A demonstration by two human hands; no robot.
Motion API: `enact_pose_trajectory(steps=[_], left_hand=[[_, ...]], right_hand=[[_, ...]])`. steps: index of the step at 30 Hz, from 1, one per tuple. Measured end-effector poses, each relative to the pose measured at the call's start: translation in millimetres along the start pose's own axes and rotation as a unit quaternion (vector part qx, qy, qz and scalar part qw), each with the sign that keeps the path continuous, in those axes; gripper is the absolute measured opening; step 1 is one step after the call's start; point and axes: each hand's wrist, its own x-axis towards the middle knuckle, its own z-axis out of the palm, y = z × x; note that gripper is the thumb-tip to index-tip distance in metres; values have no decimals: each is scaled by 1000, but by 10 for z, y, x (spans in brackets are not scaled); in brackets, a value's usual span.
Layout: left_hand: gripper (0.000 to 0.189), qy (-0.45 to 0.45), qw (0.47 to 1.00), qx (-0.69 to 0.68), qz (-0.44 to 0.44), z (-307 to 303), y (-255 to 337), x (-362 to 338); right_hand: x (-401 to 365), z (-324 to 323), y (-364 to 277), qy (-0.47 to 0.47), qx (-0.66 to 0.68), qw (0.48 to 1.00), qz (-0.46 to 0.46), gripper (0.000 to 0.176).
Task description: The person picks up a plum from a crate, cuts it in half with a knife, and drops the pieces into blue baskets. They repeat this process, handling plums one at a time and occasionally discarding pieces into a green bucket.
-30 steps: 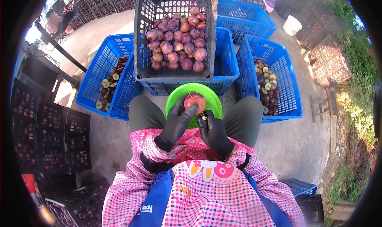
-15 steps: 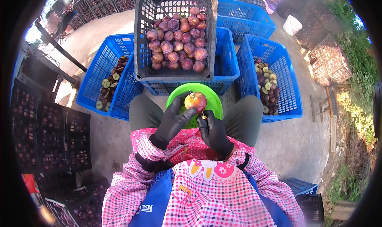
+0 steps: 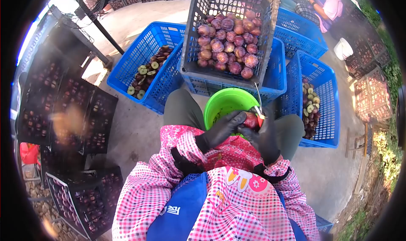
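Note:
Both my hands wear black gloves and meet over the right side of a green bowl (image 3: 213, 103). My left hand (image 3: 224, 129) has its fingers closed round a dark red plum (image 3: 251, 121). My right hand (image 3: 265, 139) touches the plum from the right and grips a thin metal tool (image 3: 259, 95), whose handle is mostly hidden in the glove. The tool's wire-like part stands upright beside the fruit. Behind the bowl, a black crate (image 3: 186, 68) of whole plums (image 3: 228, 42) rests tilted on a blue crate.
Blue crates with cut fruit stand at left (image 3: 114, 72) and right (image 3: 332, 127). Stacked dark crates (image 3: 55, 110) of fruit line the left side. A white bucket (image 3: 343, 49) is at the upper right, near another person (image 3: 332, 6).
The view has turned, so the scene sits further right and lower. The plum was upright between my hands; now it lies lower in my left hand, with the metal tool showing beside it.

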Motion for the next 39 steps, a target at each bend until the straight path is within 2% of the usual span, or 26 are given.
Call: enact_pose_trajectory(steps=[2,3,5,6,7,9,12,13,15,16,17,19,20,23,24,25,27,28,30,31,32,33,34,37,38,39], left_hand=[[44,89,989,37,111,123,-319,8],[44,88,989,37,109,118,-266,-7],[47,177,945,229,149,139,-110,13],[48,153,978,-83,115,180,-229,43],[49,160,975,-141,63,175,-178,84],[46,115,989,-44,-77,145,16,24],[43,48,989,-135,-29,216,163,-57],[43,50,988,-140,-33,162,135,-87],[39,-53,986,-131,-90,84,145,-91],[38,29,962,-174,-210,150,266,-133],[38,36,960,-179,-210,118,230,-144],[29,-147,977,-129,-84,-30,88,-151],[31,-168,957,-209,-111,-70,-26,-131],[34,-198,960,-155,-126,-91,70,-121],[39,-143,976,-156,-50,-47,-161,-121],[44,-180,956,-153,-171,-226,-369,-27],[34,-131,987,5,-93,-200,-502,-66],[42,-257,955,-140,-43,-326,-961,36],[42,-244,953,-160,-81,-317,-762,16],[41,-234,947,-184,-122,-259,-584,-32],[40,-225,941,-204,-152,-216,-367,-10],[40,-213,937,-217,-171,-210,-158,66],[31,-218,976,-15,20,-139,-23,109],[52,-172,920,-296,-189,-213,57,227],[52,-175,920,-294,-189,-265,-41,260],[53,-221,864,-419,-171,-278,-99,265]], right_hand=[[83,20,-149,-23,-64,998,14,56],[49,90,-118,-21,-63,998,16,56],[-26,195,-16,5,40,997,61,59],[-45,240,-59,38,-25,999,5,61],[-43,216,-59,46,-38,998,12,61],[-28,174,-32,26,-65,997,-14,61],[-19,151,18,29,-120,989,-77,61],[-19,141,-7,14,-161,980,-113,60],[48,98,-81,3,-175,974,-145,54],[75,75,-119,-19,-181,967,-178,50],[105,68,-129,-42,-184,959,-212,46],[192,11,-88,-69,-167,957,-227,43],[237,-32,-79,-109,-210,934,-266,44],[284,-75,-98,-149,-235,909,-311,43],[284,-81,-111,-169,-243,901,-316,40],[293,-91,-120,-189,-251,893,-323,38],[280,-73,-119,-208,-243,890,-325,36],[246,-26,-160,-270,-189,874,-358,36],[234,-63,-272,-359,-176,815,-420,32],[210,-70,-212,-356,-177,822,-408,32],[281,-70,-99,-284,-94,918,-260,28],[406,-60,-7,-201,-9,973,-115,24],[464,5,39,-108,167,978,60,17],[554,-133,203,-110,353,912,180,29],[525,-79,282,-80,361,904,213,35],[489,-52,308,-75,361,905,212,35]])
